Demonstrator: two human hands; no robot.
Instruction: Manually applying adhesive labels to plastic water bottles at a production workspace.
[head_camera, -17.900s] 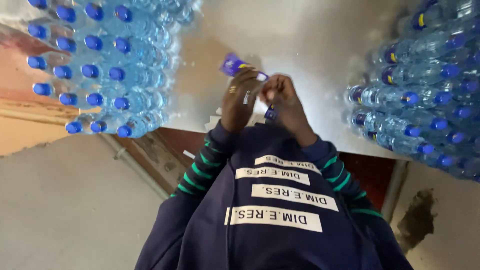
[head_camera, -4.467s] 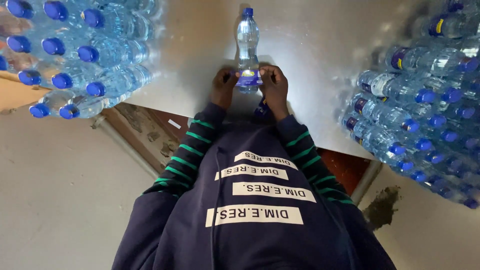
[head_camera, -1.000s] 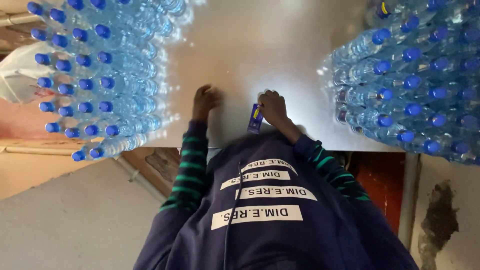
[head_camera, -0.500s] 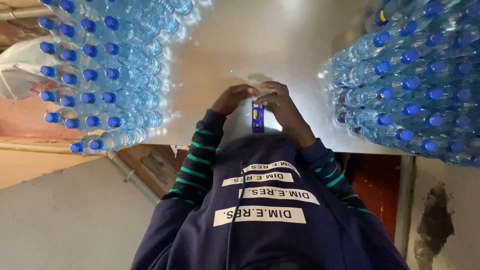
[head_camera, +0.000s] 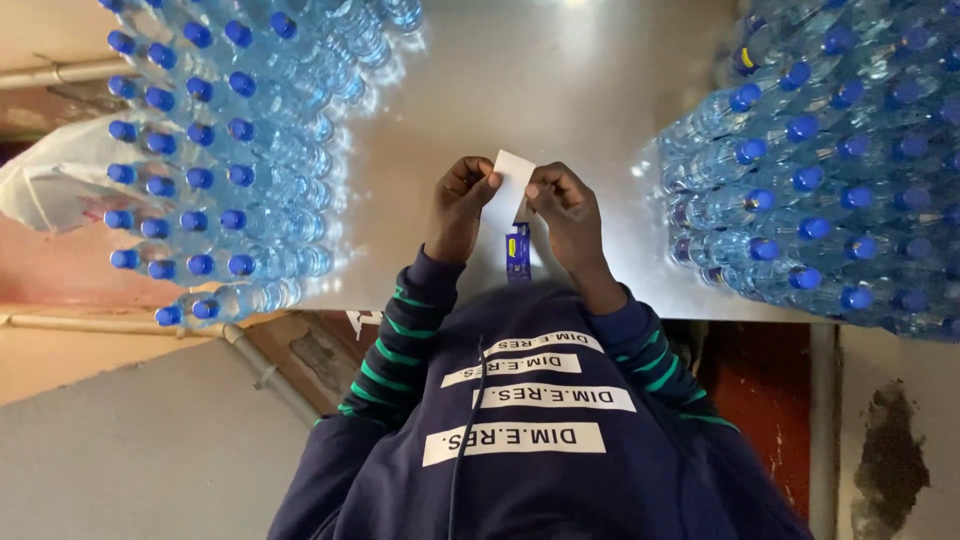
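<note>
A thin white rectangular paper strip with a glossy blue label at its lower end (head_camera: 512, 205) hangs between both hands above the smooth pale tabletop (head_camera: 560, 90). The left hand (head_camera: 460, 205) pinches its upper left edge; the right hand (head_camera: 567, 210) pinches the right edge. Clear plastic water bottles with blue caps (head_camera: 215, 160) crowd the left, and more blue-capped bottles (head_camera: 820, 170) the right.

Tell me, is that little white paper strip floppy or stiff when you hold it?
Probably floppy: the white strip looks thin and flat, pinched between the left hand and right hand. It seems very light, needing only fingertips. It likely tears easily, and the blue label hangs from its lower end.
</note>
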